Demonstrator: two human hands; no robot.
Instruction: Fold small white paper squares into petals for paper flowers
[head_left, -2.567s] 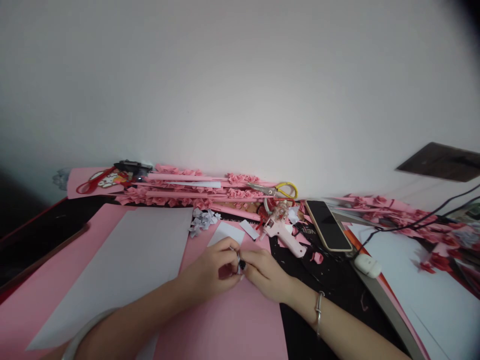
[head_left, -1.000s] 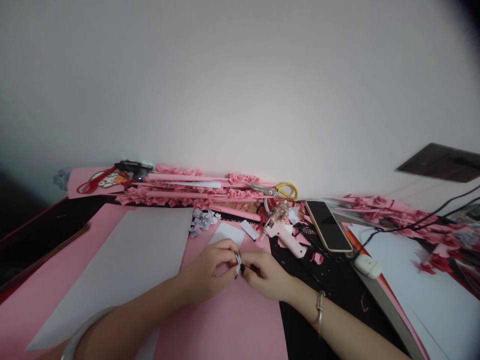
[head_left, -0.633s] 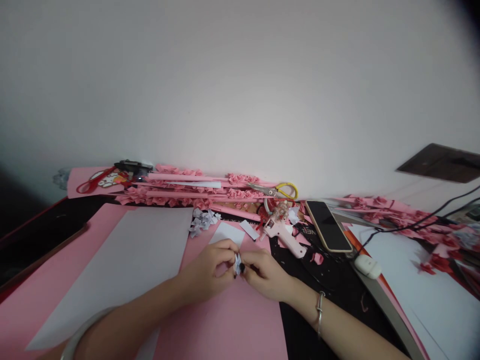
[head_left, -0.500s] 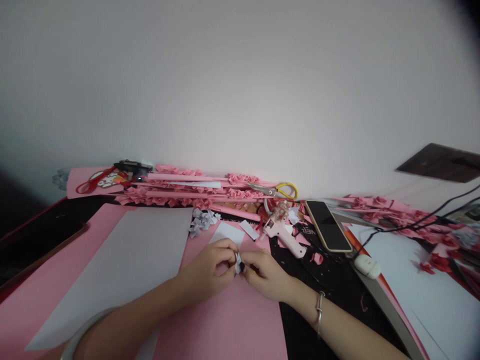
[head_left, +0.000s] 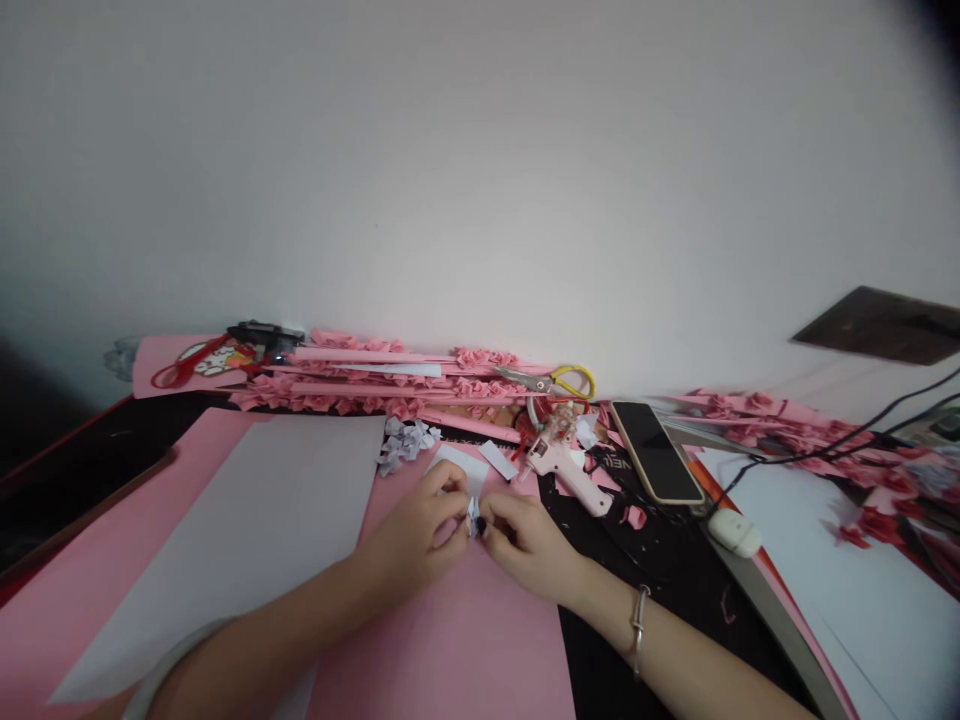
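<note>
Paper piece (head_left: 472,512): small, pale and folded, caught between the fingertips of our left hand (head_left: 420,525) and right hand (head_left: 532,552), over the pink sheet (head_left: 450,640); its separate folds are too fine for us to make out.
Left pinch: thumb and fingers grasp the side of the piece next to them, the index finger arched above.
Right fingertips: bunched at the opposite edge beside a dark bit (head_left: 481,525); we cannot tell whether they grip the piece, nor what that bit is.
Pressure: we would do best with a light touch, as thin paper probably dents where we squeeze hard.
Steadiness: we should let the left hand bear the piece and work one edge at a time from the right, both hands near each other as they are now.
White folded cluster (head_left: 405,444): beyond the left hand and to its left, on our side of the pink flower stems (head_left: 360,389).
White slip (head_left: 498,459): just beyond the fingertips, apart from both hands.
Glue gun (head_left: 574,477): beyond the right hand; we should mind its nozzle, which points leftward, in case it is hot.
</note>
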